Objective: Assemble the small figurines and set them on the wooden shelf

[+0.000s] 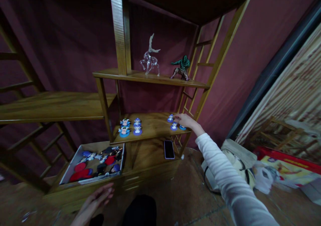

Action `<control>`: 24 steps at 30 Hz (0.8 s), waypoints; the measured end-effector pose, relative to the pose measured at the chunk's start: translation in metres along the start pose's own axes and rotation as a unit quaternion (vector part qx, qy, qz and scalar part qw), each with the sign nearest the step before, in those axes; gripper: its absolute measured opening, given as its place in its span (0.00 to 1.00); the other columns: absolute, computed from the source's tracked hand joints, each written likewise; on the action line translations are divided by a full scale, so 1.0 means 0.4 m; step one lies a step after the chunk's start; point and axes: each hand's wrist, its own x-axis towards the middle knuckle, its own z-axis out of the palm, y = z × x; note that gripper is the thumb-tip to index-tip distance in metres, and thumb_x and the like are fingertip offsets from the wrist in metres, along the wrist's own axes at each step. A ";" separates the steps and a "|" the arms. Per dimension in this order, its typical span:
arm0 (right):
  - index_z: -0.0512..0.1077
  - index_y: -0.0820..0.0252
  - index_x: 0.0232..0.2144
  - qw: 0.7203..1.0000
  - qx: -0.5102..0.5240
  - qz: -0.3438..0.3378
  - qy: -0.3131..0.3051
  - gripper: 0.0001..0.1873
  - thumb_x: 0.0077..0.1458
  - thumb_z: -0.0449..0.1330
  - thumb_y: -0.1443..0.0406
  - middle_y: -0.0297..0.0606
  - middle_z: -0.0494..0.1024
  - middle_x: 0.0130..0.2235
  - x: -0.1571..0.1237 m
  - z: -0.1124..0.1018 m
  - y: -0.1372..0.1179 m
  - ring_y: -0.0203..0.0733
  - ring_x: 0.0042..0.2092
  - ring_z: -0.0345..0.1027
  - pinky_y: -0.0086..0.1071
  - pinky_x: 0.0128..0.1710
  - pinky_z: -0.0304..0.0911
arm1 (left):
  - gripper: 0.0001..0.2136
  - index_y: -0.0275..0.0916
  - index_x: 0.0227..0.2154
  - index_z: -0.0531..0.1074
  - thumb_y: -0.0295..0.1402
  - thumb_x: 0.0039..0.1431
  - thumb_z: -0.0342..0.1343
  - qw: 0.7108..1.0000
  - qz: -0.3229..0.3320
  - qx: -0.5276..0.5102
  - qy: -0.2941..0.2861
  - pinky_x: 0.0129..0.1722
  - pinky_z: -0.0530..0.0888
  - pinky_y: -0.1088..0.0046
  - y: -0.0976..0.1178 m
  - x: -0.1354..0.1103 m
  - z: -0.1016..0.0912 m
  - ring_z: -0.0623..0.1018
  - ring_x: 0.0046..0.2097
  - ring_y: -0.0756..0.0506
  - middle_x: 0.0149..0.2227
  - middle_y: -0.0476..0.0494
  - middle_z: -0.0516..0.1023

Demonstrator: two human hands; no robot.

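Note:
My right hand (184,120) reaches out to the right end of a low wooden shelf (152,127). Its fingers curl over a cluster of small figures on blue bases (173,125), touching one of them; what the fingers grip is hidden. Several similar blue-based figures (130,126) stand at the shelf's left end. My left hand (98,197) hangs low in front of the cabinet, fingers stretched out and holding nothing. It is just below a shallow box of toys (93,164) with red and blue pieces.
A phone (169,149) lies face up on the cabinet top under the shelf. A clear glass deer (149,58) and a green figure (182,67) stand on the higher shelf. Bags (240,167) and a red box (288,162) lie on the floor at right.

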 end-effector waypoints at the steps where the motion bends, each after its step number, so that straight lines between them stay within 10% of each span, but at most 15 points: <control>1: 0.71 0.54 0.46 1.000 0.007 0.004 0.012 0.17 0.53 0.56 0.63 0.37 0.79 0.40 -0.002 -0.015 -0.001 0.40 0.40 0.71 0.27 0.39 0.62 | 0.30 0.39 0.39 0.75 0.49 0.28 0.67 1.000 -0.001 -0.002 -0.005 0.43 0.74 0.67 -0.007 0.007 -0.004 0.77 0.45 0.38 0.41 0.38 0.78; 8: 0.75 0.57 0.40 0.995 0.072 0.017 0.074 0.13 0.54 0.53 0.65 0.37 0.79 0.37 -0.026 -0.021 0.048 0.38 0.36 0.71 0.28 0.38 0.62 | 0.30 0.40 0.37 0.75 0.50 0.27 0.67 1.000 -0.019 -0.010 -0.014 0.44 0.73 0.65 -0.036 0.036 -0.019 0.76 0.45 0.37 0.41 0.38 0.78; 24: 0.70 0.57 0.36 0.960 0.128 0.149 0.199 0.13 0.48 0.57 0.58 0.32 0.70 0.27 -0.129 0.242 0.042 0.36 0.29 0.65 0.27 0.29 0.56 | 0.32 0.39 0.37 0.75 0.53 0.25 0.66 0.999 -0.031 -0.002 -0.017 0.43 0.73 0.65 -0.049 0.033 -0.040 0.77 0.44 0.37 0.39 0.37 0.79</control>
